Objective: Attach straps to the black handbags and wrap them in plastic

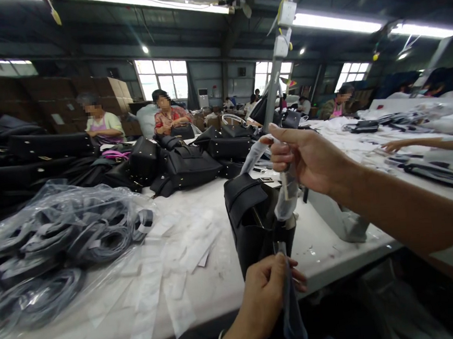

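A black handbag (250,230) stands at the table's near edge, its top facing me and its flap partly raised. My right hand (298,158) is closed round the bag's handle (286,204), which is wrapped in whitish film, and holds it up above the bag. Lower down, my left hand (265,284) pinches a dark strap (291,305) covered in clear plastic, close to the bag's side. This strap hangs down past the table edge. Fingers of the left hand partly hide the strap's upper end and the bag's lower side.
Rolled grey straps (110,241) lie in a clear plastic bag at left. White paper strips (153,290) cover part of the white table (221,295). Black handbags (191,167) are piled behind. A metal post (275,87) rises beyond my right hand. A co-worker's hand (395,146) reaches in at right.
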The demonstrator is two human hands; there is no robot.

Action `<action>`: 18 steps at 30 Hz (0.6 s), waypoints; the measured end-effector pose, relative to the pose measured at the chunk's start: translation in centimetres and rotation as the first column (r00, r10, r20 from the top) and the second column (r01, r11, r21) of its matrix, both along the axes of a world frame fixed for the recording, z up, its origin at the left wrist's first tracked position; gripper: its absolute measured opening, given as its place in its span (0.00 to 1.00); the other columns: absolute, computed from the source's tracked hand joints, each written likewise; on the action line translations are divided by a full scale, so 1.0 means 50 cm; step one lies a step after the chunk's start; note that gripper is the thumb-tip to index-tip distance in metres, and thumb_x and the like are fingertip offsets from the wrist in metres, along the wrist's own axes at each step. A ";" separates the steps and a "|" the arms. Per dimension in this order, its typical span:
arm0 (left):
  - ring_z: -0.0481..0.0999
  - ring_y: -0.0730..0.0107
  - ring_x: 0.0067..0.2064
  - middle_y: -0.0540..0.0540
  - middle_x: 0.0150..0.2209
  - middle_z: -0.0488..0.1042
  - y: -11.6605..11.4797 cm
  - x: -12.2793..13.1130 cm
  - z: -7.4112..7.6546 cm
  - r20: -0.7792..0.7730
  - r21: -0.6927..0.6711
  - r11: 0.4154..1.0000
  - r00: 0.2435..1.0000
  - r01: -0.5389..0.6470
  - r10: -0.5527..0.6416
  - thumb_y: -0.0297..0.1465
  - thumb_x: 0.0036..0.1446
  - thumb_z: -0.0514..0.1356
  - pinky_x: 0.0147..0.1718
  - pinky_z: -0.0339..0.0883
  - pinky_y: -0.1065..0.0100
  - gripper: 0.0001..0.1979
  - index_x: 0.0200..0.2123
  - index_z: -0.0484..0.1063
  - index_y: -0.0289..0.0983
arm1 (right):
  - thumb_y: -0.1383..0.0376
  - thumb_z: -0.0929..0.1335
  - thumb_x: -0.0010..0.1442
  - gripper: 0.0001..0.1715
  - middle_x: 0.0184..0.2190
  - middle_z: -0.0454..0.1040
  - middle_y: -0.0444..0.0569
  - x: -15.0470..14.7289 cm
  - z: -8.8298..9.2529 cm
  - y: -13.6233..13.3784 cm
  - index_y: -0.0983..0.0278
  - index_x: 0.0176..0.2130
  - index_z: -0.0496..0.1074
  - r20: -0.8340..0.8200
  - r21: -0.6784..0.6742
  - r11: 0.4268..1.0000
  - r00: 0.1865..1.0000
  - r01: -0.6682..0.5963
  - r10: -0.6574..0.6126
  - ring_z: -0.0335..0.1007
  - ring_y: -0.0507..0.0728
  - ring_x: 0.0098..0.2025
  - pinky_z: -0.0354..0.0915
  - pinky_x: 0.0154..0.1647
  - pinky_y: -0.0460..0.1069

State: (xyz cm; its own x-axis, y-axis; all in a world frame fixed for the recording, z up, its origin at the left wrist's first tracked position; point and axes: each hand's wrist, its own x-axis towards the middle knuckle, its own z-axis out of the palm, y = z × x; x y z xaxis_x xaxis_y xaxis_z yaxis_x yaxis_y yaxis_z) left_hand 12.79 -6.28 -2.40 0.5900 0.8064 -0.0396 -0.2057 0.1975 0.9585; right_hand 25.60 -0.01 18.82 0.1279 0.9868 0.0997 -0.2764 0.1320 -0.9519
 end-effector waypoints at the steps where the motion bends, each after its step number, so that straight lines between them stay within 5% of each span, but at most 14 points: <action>1: 0.80 0.63 0.32 0.39 0.31 0.81 0.000 -0.009 -0.005 -0.058 0.082 0.996 0.998 0.030 -0.025 0.53 0.63 0.52 0.31 0.71 0.67 0.31 0.36 0.78 0.30 | 0.63 0.69 0.65 0.14 0.16 0.51 0.34 0.009 0.006 0.009 0.69 0.29 0.71 0.044 -0.004 1.000 0.999 0.017 -0.017 0.41 0.44 0.16 0.49 0.15 0.40; 3: 0.81 0.62 0.32 0.38 0.31 0.82 0.000 -0.032 -0.010 -0.138 0.208 0.978 0.990 0.021 0.008 0.53 0.65 0.49 0.31 0.70 0.67 0.32 0.35 0.79 0.31 | 0.64 0.69 0.64 0.15 0.15 0.48 0.32 0.033 0.025 0.032 0.69 0.27 0.71 0.155 0.008 1.000 0.988 0.024 -0.025 0.37 0.44 0.16 0.44 0.13 0.40; 6: 0.81 0.63 0.30 0.40 0.31 0.82 0.016 -0.075 0.007 -0.101 0.317 0.924 0.961 -0.214 0.257 0.49 0.66 0.52 0.30 0.70 0.68 0.26 0.39 0.78 0.34 | 0.60 0.74 0.60 0.17 0.13 0.49 0.32 0.069 0.063 0.065 0.67 0.25 0.71 0.394 0.086 0.996 0.919 -0.033 -0.003 0.37 0.45 0.16 0.41 0.13 0.42; 8: 0.81 0.61 0.37 0.41 0.38 0.82 0.041 -0.107 0.027 -0.053 0.417 0.799 0.866 -0.434 0.498 0.44 0.65 0.56 0.34 0.73 0.67 0.18 0.44 0.77 0.38 | 0.56 0.76 0.56 0.20 0.12 0.53 0.33 0.089 0.090 0.079 0.65 0.23 0.70 0.596 0.161 0.985 0.802 -0.064 -0.045 0.41 0.45 0.16 0.41 0.14 0.44; 10: 0.78 0.56 0.50 0.42 0.50 0.79 0.074 -0.135 0.043 -0.007 0.560 0.599 0.720 -0.572 0.694 0.39 0.64 0.59 0.46 0.73 0.62 0.15 0.51 0.74 0.42 | 0.54 0.76 0.55 0.22 0.12 0.57 0.34 0.104 0.113 0.085 0.66 0.23 0.71 0.753 0.246 0.967 0.642 -0.072 -0.144 0.47 0.45 0.17 0.43 0.17 0.44; 12: 0.68 0.53 0.63 0.42 0.61 0.70 0.105 -0.153 0.047 0.014 0.702 0.428 0.612 -0.569 0.791 0.36 0.63 0.60 0.60 0.63 0.55 0.21 0.59 0.69 0.44 | 0.53 0.73 0.58 0.22 0.13 0.60 0.33 0.115 0.129 0.088 0.70 0.26 0.74 0.830 0.324 0.944 0.498 -0.065 -0.250 0.51 0.43 0.19 0.46 0.22 0.44; 13: 0.63 0.52 0.66 0.42 0.64 0.67 0.117 -0.157 0.044 0.002 0.751 0.391 0.594 -0.532 0.805 0.35 0.62 0.61 0.64 0.58 0.52 0.24 0.61 0.66 0.44 | 0.53 0.71 0.59 0.23 0.14 0.61 0.32 0.118 0.134 0.088 0.72 0.29 0.75 0.847 0.350 0.935 0.447 -0.062 -0.288 0.53 0.42 0.20 0.48 0.24 0.44; 14: 0.60 0.52 0.68 0.41 0.65 0.65 0.125 -0.157 0.038 -0.032 0.776 0.400 0.604 -0.488 0.797 0.35 0.62 0.61 0.66 0.54 0.50 0.26 0.63 0.65 0.44 | 0.53 0.69 0.60 0.23 0.15 0.62 0.32 0.121 0.136 0.089 0.73 0.31 0.76 0.856 0.361 0.931 0.417 -0.058 -0.306 0.54 0.42 0.22 0.49 0.27 0.44; 16: 0.64 0.51 0.66 0.40 0.64 0.68 0.129 -0.144 0.020 -0.135 0.744 0.533 0.692 -0.402 0.709 0.35 0.61 0.61 0.64 0.58 0.50 0.26 0.62 0.66 0.42 | 0.54 0.68 0.61 0.24 0.16 0.65 0.31 0.125 0.130 0.096 0.75 0.34 0.76 0.844 0.348 0.937 0.446 -0.037 -0.296 0.56 0.42 0.24 0.51 0.30 0.44; 18: 0.72 0.53 0.60 0.39 0.59 0.73 0.119 -0.121 0.001 -0.208 0.648 0.688 0.793 -0.327 0.572 0.36 0.61 0.62 0.57 0.67 0.54 0.23 0.59 0.68 0.42 | 0.56 0.70 0.59 0.22 0.17 0.67 0.31 0.126 0.111 0.109 0.75 0.33 0.76 0.754 0.281 0.959 0.610 0.035 -0.243 0.56 0.42 0.26 0.51 0.31 0.43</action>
State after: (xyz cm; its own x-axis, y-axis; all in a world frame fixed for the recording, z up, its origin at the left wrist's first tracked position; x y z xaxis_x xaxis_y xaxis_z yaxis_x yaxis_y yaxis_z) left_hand 6.76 -0.32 -2.37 0.1844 0.9100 0.3713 0.2648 -0.4098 0.8729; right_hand 31.91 5.45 24.35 0.0335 0.9009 0.4326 0.5899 0.3316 -0.7362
